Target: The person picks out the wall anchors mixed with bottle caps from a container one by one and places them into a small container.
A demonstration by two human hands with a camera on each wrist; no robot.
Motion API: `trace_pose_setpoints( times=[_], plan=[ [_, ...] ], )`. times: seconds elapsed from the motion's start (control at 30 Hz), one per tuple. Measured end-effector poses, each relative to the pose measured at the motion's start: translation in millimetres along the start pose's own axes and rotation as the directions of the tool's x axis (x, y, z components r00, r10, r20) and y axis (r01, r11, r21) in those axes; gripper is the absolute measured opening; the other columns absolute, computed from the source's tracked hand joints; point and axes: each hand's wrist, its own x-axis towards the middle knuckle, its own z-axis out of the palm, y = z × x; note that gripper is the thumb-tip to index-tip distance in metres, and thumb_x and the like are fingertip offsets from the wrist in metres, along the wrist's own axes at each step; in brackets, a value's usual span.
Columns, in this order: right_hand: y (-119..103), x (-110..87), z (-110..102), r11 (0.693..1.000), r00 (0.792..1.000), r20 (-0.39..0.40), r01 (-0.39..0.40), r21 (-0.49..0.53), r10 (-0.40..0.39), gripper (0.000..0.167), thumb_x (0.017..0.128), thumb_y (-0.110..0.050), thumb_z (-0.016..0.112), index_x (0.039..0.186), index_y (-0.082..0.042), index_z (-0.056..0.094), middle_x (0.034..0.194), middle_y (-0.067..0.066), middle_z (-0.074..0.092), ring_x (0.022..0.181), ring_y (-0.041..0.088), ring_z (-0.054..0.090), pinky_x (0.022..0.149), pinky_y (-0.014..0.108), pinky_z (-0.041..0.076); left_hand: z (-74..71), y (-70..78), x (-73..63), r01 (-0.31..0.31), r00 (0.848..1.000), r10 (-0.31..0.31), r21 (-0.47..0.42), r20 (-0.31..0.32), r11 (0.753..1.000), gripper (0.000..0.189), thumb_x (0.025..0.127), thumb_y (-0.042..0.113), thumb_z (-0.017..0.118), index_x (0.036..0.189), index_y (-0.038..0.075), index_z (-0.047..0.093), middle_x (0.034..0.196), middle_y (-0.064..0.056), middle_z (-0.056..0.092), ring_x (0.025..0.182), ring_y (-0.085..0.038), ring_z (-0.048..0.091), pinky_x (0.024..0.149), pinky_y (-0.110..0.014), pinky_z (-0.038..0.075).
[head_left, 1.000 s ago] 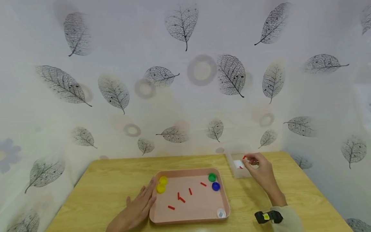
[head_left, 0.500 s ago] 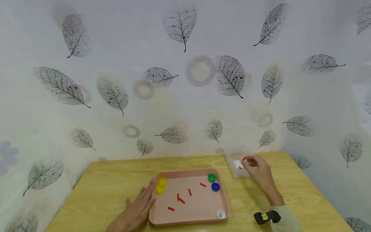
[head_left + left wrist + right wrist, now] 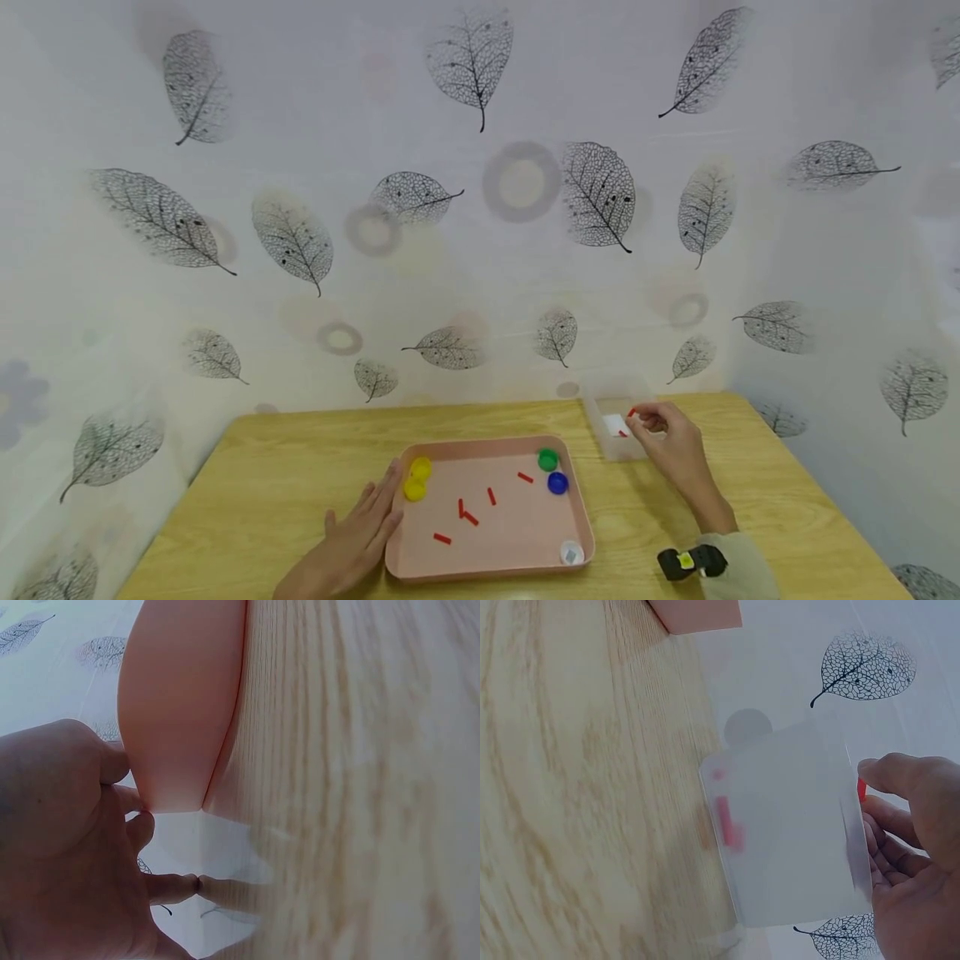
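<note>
My right hand (image 3: 675, 446) pinches a small red stick (image 3: 632, 412) between thumb and forefinger, above the translucent plastic box (image 3: 626, 450) at the back right. In the right wrist view the pinched stick (image 3: 862, 789) shows just beyond the box's rim, and red pieces (image 3: 724, 821) show blurred through its wall. Fingers extended, my left hand (image 3: 352, 537) rests along the left side of the pink tray (image 3: 480, 573). The left wrist view has those fingers at the tray's outer wall (image 3: 180, 712). Several red sticks (image 3: 442, 538) lie scattered in the tray.
Two yellow caps (image 3: 416, 489) sit at the tray's left side. A green cap (image 3: 548, 460) and a blue cap (image 3: 557, 482) are at its back right, with a clear white round piece (image 3: 572, 552) at front right. A leaf-patterned curtain (image 3: 480, 275) hangs behind the wooden table (image 3: 300, 467).
</note>
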Motion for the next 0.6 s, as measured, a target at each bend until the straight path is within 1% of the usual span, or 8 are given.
trace_pose_setpoints(
  times=[0.2,0.43,0.6],
  plan=[
    [1.3,-0.1,-0.6,1.0,1.0,0.005,0.022,-0.019,-0.022,0.018,0.087,-0.004,0.081,0.102,0.003,0.074,0.087,0.008,0.068,0.074,0.022,0.063,0.071,0.009,0.045,-0.9,0.4,0.1,-0.001,1.0,0.001,-0.021,-0.001,1.0,0.063,0.112,0.046,0.031,0.167,0.025,0.007,0.171,0.005,0.006,0.153,-0.043,0.019,0.096,-0.091,-0.003],
    [1.5,-0.9,-1.5,1.0,1.0,0.023,0.015,-0.022,-0.014,0.02,0.088,-0.005,0.08,0.104,0.005,0.074,0.088,0.009,0.068,0.075,0.022,0.063,0.071,0.01,0.046,-0.7,1.2,-0.2,0.002,1.0,-0.002,-0.008,0.002,1.0,0.064,0.112,0.046,0.03,0.167,0.025,0.006,0.172,0.003,0.006,0.153,-0.044,0.019,0.096,-0.091,-0.003],
    [2.3,-0.6,-1.8,1.0,1.0,0.018,0.022,-0.012,-0.022,0.019,0.087,-0.003,0.081,0.104,0.005,0.074,0.088,0.009,0.068,0.075,0.025,0.064,0.071,0.011,0.047,-1.5,2.3,-0.7,-0.003,1.0,0.003,-0.003,-0.001,1.0,0.064,0.113,0.045,0.03,0.167,0.023,0.006,0.172,0.003,0.007,0.153,-0.044,0.019,0.096,-0.091,-0.003]
  ],
)
